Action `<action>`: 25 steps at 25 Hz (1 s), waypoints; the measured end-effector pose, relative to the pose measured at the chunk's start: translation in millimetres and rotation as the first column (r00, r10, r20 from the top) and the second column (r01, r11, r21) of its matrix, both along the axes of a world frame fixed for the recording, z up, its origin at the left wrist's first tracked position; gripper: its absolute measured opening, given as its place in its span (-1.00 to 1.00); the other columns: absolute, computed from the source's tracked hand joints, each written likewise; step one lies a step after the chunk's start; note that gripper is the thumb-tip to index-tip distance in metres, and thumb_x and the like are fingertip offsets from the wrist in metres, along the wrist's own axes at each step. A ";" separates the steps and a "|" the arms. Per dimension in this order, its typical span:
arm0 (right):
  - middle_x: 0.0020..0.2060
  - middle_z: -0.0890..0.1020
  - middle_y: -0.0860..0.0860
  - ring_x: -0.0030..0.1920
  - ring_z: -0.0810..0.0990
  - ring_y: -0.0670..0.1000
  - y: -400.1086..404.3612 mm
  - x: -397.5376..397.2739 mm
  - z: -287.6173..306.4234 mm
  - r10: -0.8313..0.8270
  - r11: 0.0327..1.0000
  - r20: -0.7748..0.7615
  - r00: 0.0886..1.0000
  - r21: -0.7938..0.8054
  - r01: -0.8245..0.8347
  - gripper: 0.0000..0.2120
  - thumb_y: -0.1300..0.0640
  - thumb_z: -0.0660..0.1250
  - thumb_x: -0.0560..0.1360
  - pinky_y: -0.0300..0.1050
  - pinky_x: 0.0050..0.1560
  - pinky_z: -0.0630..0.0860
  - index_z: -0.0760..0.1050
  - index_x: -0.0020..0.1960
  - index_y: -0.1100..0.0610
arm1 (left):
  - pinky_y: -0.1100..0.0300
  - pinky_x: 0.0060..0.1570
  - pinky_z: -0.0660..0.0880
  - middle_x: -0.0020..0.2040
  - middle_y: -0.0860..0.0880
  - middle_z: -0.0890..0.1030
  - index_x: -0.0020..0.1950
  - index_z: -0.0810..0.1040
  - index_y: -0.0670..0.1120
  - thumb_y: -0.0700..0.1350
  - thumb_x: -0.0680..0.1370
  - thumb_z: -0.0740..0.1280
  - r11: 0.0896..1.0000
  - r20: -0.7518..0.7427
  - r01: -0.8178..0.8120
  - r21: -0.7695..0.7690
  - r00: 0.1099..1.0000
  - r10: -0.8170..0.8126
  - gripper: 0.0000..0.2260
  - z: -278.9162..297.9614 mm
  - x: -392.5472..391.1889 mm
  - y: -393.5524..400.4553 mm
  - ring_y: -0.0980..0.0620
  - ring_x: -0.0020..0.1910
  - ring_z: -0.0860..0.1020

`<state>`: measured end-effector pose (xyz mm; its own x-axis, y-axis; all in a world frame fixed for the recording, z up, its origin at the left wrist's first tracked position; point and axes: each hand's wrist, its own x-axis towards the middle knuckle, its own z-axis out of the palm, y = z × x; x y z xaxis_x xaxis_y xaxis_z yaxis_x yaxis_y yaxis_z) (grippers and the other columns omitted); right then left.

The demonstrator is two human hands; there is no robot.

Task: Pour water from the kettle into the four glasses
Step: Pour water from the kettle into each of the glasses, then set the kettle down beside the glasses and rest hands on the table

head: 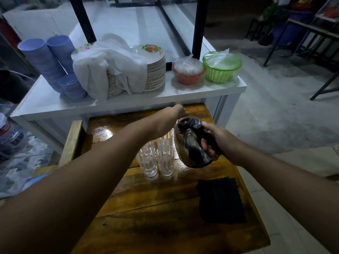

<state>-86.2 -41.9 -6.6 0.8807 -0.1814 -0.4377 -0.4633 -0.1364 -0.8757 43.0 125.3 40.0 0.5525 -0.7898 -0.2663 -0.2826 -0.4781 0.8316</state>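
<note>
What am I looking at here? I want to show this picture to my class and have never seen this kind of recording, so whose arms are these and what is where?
There is no machine: one wide-angle camera sits on a person's head, looking down at their own arms. The right hand grips the black handle of a shiny kettle, held above a wooden table. The left hand reaches beyond the kettle's lid; what it touches is unclear. Beside the kettle stand clear glasses in a tight cluster. A dark cloth lies nearer the camera. Behind, a white counter holds stacked plates and blue bowls.
</note>
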 end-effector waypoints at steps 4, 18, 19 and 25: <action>-0.54 0.54 0.03 -0.56 0.47 -0.01 -6.3 -18.0 -39.9 -0.243 0.963 0.075 0.967 0.141 0.231 -0.33 -0.26 -0.01 0.69 -0.20 -0.46 0.42 0.58 -0.18 0.23 | -0.01 0.32 0.30 0.46 -0.18 0.36 0.46 0.34 -0.08 0.01 0.66 0.01 0.997 0.109 0.017 0.073 0.994 -0.025 -0.60 -20.6 -23.3 -38.6 -0.11 0.39 0.34; -0.45 0.68 0.00 -0.41 0.65 0.02 -50.0 -45.2 -164.4 -0.410 0.896 -0.023 0.912 0.176 0.408 -0.38 -0.24 0.04 0.70 -0.14 -0.41 0.49 0.67 -0.07 0.20 | 0.23 0.40 -0.19 0.60 -0.05 -0.08 0.57 -0.07 -0.09 0.03 0.59 0.04 0.944 0.443 0.162 0.289 0.851 -0.282 -0.40 -138.9 -79.8 -106.7 0.09 0.55 -0.18; -0.36 0.72 -0.01 -0.29 0.70 0.02 -51.2 -47.8 -167.1 -0.413 0.901 -0.051 0.909 0.119 0.416 -0.40 -0.25 0.04 0.69 -0.17 -0.36 0.54 0.69 0.02 0.15 | 0.21 0.41 -0.18 0.60 -0.05 -0.08 0.57 -0.07 -0.09 0.03 0.58 0.04 0.943 0.461 0.163 0.291 0.840 -0.287 -0.39 -140.8 -81.7 -106.7 0.08 0.55 -0.18; -0.24 0.79 -0.05 -0.17 0.76 -0.05 -49.9 -61.6 -172.7 -0.585 0.799 -0.011 0.811 0.161 0.579 -0.65 -0.19 0.33 0.61 -0.02 -0.14 0.67 0.73 -0.12 0.01 | 0.10 0.46 -0.12 0.60 -0.03 -0.02 0.57 0.00 -0.08 0.05 0.52 0.05 0.959 0.450 0.103 0.263 0.867 -0.216 -0.36 -143.8 -88.8 -109.5 0.08 0.56 -0.14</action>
<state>-147.8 -91.8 -179.2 0.6462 -0.6003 -0.4712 -0.3800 0.2824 -0.8808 -45.8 15.8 -103.8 0.5275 -0.8289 -0.1861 -0.7003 -0.5483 0.4571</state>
